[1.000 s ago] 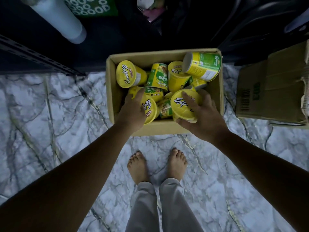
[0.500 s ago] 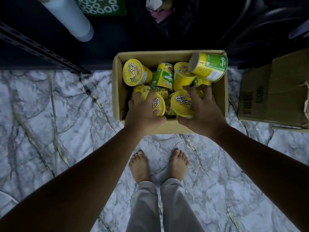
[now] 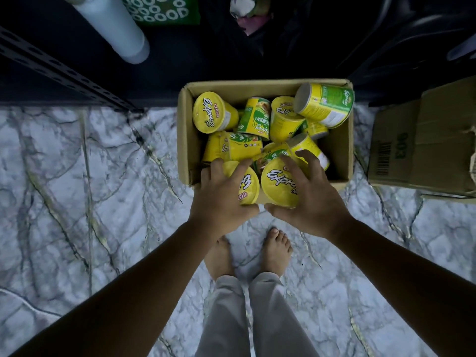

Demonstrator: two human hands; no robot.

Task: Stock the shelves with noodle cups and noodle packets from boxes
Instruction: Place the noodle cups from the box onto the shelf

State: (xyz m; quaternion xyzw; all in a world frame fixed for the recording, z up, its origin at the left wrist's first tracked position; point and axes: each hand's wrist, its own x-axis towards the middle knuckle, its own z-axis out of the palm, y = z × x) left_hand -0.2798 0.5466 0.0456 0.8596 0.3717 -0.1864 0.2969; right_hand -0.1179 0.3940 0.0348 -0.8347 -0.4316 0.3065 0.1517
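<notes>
2 hands reach down at the near edge of an open cardboard box (image 3: pixel 183 140). The left hand (image 3: pixel 221 199) has fingers and thumb curled round a noodle cup (image 3: pixel 248 185) with a yellow lid, and the right hand (image 3: pixel 313 199) wraps round a second cup (image 3: pixel 277 185) whose lid reads "Express". These 2 cups are side by side, nearly touching, over the box's near wall. The box stands on the marble floor (image 3: pixel 77 176) and holds a loose jumble of other cups (image 3: pixel 213 112), yellow and green, tilted or on their sides. Near the box, on the person's side, are bare feet (image 3: pixel 275 249). To its right lies another carton (image 3: pixel 422 150) with a barcode. Beyond, a perforated shelf rail (image 3: pixel 51 69) and a pale cylinder (image 3: pixel 116 29) show in the dark.
</notes>
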